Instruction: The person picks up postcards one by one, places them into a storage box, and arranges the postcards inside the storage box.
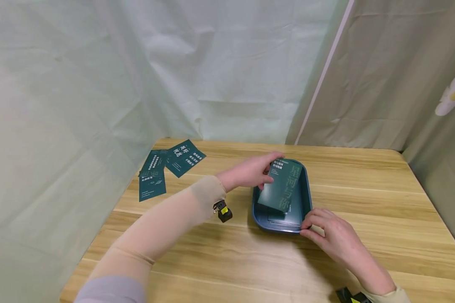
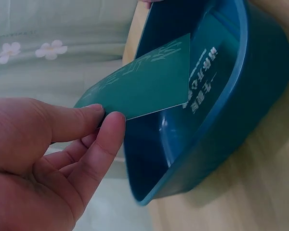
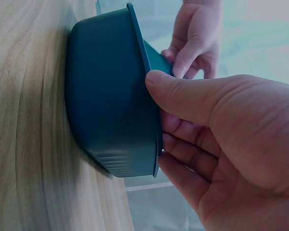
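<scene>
My left hand (image 1: 250,171) pinches a dark green printed card (image 1: 282,183) by its edge between thumb and fingers. The card is tilted above a dark blue plastic bin (image 1: 307,189), partly within its opening. More green cards (image 1: 293,215) lie flat on the bin floor; in the left wrist view, white lettering shows on a card (image 2: 209,79) there. At the near right corner, my right hand (image 1: 335,235) grips the bin's rim, with the thumb (image 3: 183,94) on the rim and the fingers curled at its other side.
Several green cards (image 1: 151,185) lie overlapping at the table's far left, one card (image 1: 185,158) angled beside them. The wooden table (image 1: 364,189) extends around the bin. Pale curtains (image 1: 231,75) hang behind and at both sides.
</scene>
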{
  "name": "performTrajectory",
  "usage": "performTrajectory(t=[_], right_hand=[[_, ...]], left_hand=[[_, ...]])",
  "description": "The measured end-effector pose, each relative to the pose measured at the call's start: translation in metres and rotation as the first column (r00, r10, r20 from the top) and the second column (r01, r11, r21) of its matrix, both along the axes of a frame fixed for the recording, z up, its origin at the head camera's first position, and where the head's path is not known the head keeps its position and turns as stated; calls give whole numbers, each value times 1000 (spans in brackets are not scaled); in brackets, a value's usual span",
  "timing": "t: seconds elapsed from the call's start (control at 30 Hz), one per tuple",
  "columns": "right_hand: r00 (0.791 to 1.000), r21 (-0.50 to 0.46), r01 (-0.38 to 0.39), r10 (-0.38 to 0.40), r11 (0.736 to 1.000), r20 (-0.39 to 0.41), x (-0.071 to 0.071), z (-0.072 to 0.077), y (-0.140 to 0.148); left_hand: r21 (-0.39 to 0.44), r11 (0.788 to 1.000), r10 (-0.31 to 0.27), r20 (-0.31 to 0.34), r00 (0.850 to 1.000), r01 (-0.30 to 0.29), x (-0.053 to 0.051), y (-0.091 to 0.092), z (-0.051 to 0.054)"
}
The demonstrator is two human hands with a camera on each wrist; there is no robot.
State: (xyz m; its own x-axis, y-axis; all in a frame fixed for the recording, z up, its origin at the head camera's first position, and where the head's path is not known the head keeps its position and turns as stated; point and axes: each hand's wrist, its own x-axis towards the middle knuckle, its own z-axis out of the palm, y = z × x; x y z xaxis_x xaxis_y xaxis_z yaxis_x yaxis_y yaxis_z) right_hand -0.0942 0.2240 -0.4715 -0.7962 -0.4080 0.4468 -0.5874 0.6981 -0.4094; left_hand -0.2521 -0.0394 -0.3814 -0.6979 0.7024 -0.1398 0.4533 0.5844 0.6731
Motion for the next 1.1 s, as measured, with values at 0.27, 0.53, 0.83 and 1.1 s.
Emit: performTrajectory(t=[0.27, 0.53, 0.83, 1.1], right_hand=[[1000, 4, -5, 5, 1000, 18, 0, -1, 1], [1000, -4, -16, 16, 1000, 17, -2, 1, 1], [1000, 2, -10, 10, 1000, 30, -1, 2, 1], [999, 9, -5, 4, 1000, 35, -1, 3, 1]], left_hand=[[14, 1000, 17, 72, 997, -18, 0, 14, -17], [-8, 999, 43, 120, 992, -43, -5, 21, -30], [-73, 995, 74, 109, 991, -67, -8, 27, -40], [-254, 962, 106, -3, 994, -103, -6, 38, -42]])
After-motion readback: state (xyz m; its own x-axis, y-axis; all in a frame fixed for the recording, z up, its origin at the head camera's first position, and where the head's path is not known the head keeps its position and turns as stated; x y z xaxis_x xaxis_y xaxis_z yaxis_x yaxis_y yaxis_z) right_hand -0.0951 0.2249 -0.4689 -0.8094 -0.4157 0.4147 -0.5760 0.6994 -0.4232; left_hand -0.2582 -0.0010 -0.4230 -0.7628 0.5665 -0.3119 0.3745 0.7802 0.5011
